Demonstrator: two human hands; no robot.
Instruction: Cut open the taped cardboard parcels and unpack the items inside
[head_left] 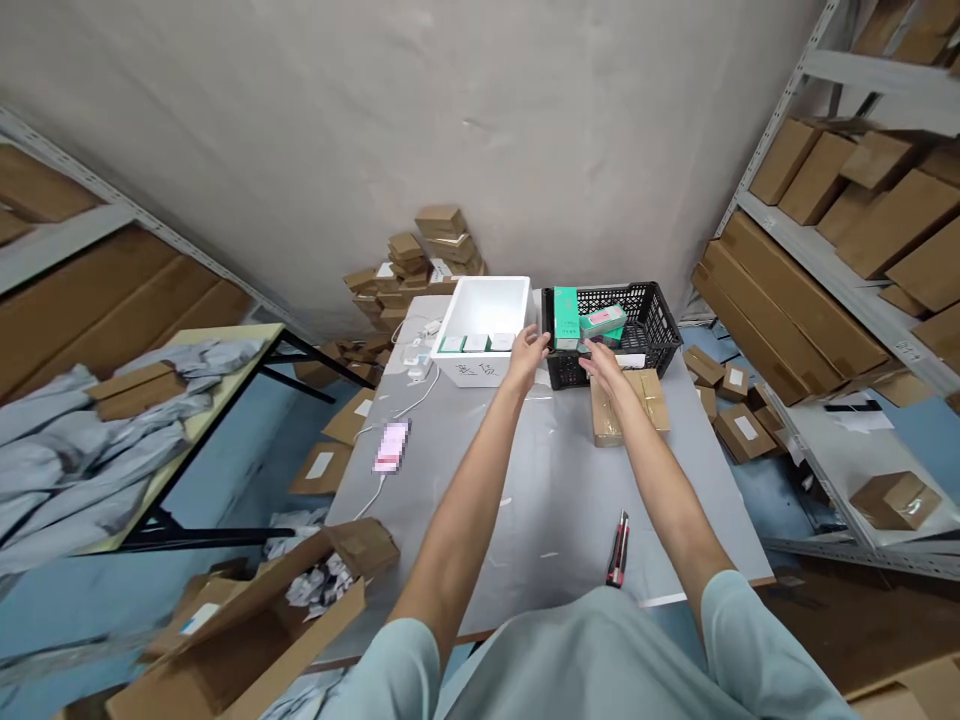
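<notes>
My left hand (528, 356) is open, fingers apart, between the white bin (481, 372) and the front left corner of the black plastic crate (660, 340). Over the crate's front rim, my right hand (602, 364) is open too, its fingers stretched toward the green boxes. One tall green box (566, 312) stands at the crate's left end, between and just beyond my hands. Beside it a pink and grey box (602, 319) lies on another green box. Whether my fingertips touch anything, I cannot tell. Several small green and white boxes (477, 343) sit in the bin's near end.
A taped cardboard box (646, 398) lies under my right forearm on the grey table (555, 500). Nearer me is a red and black utility knife (618, 550). A phone (391, 446) with a white cable lies left. An open carton (247, 620) stands front left; loaded shelves (825, 260) rise right.
</notes>
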